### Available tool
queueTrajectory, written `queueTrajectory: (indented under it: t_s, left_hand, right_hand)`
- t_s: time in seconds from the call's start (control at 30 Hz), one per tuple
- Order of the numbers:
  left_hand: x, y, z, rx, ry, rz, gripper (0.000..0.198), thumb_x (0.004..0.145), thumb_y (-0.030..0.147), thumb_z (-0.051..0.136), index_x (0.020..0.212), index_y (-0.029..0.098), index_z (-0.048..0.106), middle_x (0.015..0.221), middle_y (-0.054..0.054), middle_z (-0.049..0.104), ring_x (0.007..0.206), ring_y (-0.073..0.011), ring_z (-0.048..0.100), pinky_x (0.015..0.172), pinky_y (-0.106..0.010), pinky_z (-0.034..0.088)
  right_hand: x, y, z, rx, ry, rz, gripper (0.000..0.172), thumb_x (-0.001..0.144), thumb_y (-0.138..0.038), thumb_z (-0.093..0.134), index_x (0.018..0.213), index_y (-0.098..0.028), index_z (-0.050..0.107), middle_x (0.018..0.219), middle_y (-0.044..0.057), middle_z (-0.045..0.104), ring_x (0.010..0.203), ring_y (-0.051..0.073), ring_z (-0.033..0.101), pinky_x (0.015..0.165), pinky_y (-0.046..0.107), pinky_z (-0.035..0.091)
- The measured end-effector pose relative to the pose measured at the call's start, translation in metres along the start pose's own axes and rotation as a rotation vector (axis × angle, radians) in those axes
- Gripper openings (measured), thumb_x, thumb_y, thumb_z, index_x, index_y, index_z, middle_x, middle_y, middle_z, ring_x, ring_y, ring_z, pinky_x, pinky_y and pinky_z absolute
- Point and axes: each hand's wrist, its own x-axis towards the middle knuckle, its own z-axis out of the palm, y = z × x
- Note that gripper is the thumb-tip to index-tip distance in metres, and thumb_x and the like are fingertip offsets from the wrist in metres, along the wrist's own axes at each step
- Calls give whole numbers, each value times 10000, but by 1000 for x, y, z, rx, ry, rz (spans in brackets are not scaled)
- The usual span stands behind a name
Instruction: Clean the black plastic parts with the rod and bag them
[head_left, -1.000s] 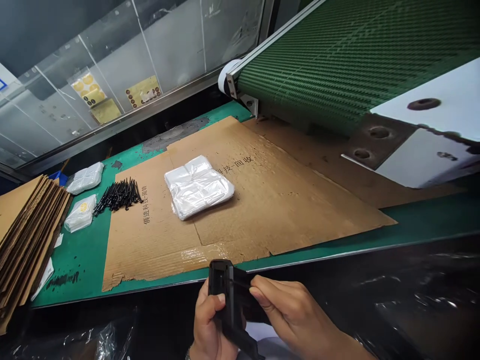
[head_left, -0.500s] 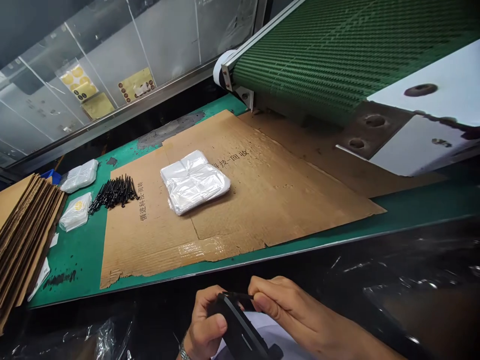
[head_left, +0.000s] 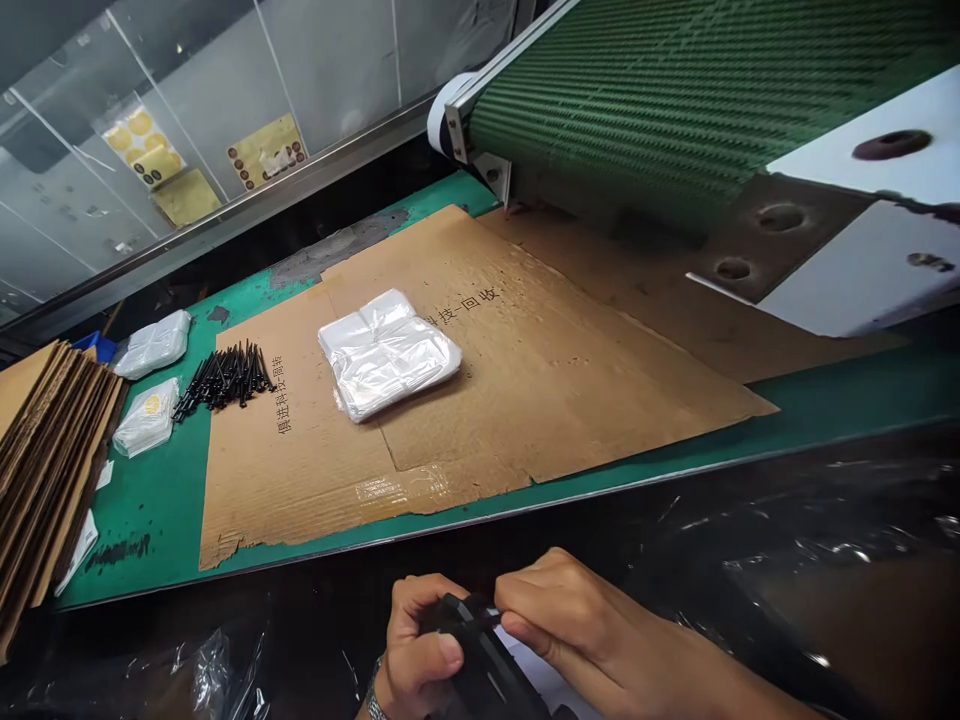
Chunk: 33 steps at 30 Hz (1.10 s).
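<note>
The black plastic casing has been lowered and drawn in toward the body, and it is now tilted, with its long side running toward the bottom edge of the frame. It is gripped by the left hand, whose fingers are curled around its side while the thumb is laid across it. A metal wristband is worn on that wrist. The right hand is brought in from the lower right, and its fingertips are pinched together on the casing's upper edge; what is pinched there is too small to be told. Much of the casing is hidden by the fingers. The hands are held low in the frame, in front of a green work mat on which a cardboard sheet is laid. A stack of clear plastic bags is set on the cardboard, and a heap of thin black pins lies toward its upper left edge. Flattened cardboard is stacked at the left, and a green conveyor belt runs across the upper right
</note>
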Motion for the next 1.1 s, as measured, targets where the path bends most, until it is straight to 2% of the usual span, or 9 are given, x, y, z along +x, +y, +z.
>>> queueTrajectory:
  t_s: [0.17, 0.33, 0.53, 0.6, 0.7, 0.8, 1.0, 1.03, 1.1]
  left_hand:
    - [1, 0, 2, -92, 45, -33, 306, 556, 429, 712, 734, 180, 723, 602, -23, 622, 488, -95, 456, 462, -203, 337]
    - [6, 3, -4, -118, 119, -40, 316, 540, 439, 718, 716, 178, 718, 551, -13, 594, 446, -78, 429, 409, -180, 298]
    - [10, 11, -7, -12, 73, -12, 322, 521, 437, 740, 717, 182, 731, 567, -22, 621, 482, -97, 462, 454, -202, 316]
    - [10, 13, -5, 22, 51, 13, 307, 529, 439, 739, 706, 187, 732, 577, -24, 631, 497, -106, 473, 480, -217, 334]
    - [10, 13, -2, 43, 33, 42, 289, 537, 431, 740, 713, 202, 734, 559, -14, 626, 498, -107, 471, 502, -226, 346]
    - [10, 13, -2, 33, 23, 48, 274, 534, 416, 743, 717, 212, 735, 587, -13, 648, 511, -111, 493, 503, -222, 351]
    - [13, 11, -11, 27, 31, 36, 319, 533, 468, 711, 715, 206, 728, 599, -12, 645, 483, -103, 473, 442, -210, 320]
    - [13, 12, -12, 62, 27, 38, 341, 535, 491, 702, 716, 203, 726, 604, -14, 640, 486, -104, 465, 445, -213, 317]
    - [15, 14, -14, 144, 13, 52, 371, 545, 523, 687, 716, 195, 720, 614, -20, 628, 510, -112, 458, 472, -227, 329]
  right_hand:
    - [-6, -3, -4, -12, -39, -65, 488, 1008, -353, 76, 630, -203, 345, 520, -34, 440, 438, 93, 426, 465, 247, 314]
    - [-19, -8, -11, -94, -90, -83, 497, 1002, -350, 75, 676, -207, 421, 557, -9, 539, 500, 118, 516, 531, 263, 379]
    - [-17, -1, -12, 54, 134, 8, 413, 1005, -341, 179, 669, -210, 381, 535, -31, 458, 461, 107, 440, 470, 240, 347]
    - [-9, 0, -9, 52, 156, 43, 411, 1007, -338, 190, 657, -208, 362, 543, -33, 440, 463, 105, 422, 472, 239, 330]
    - [2, 0, -4, 48, 101, 78, 446, 1006, -379, 155, 637, -206, 337, 545, -35, 421, 468, 103, 411, 480, 244, 307]
    - [4, -1, -3, 68, 27, 45, 456, 999, -411, 112, 629, -210, 289, 539, -39, 384, 458, 102, 385, 471, 253, 284]
    - [-14, 0, -12, 179, -240, -47, 489, 975, -475, 91, 615, -212, 292, 511, -34, 404, 460, 120, 354, 485, 258, 299]
    - [-16, 1, -13, 219, -241, -29, 502, 970, -495, 104, 612, -210, 312, 507, -35, 405, 459, 119, 356, 494, 251, 311]
    - [-18, 3, -13, 276, -129, 104, 523, 961, -521, 133, 612, -205, 362, 523, -29, 418, 482, 118, 384, 526, 241, 340]
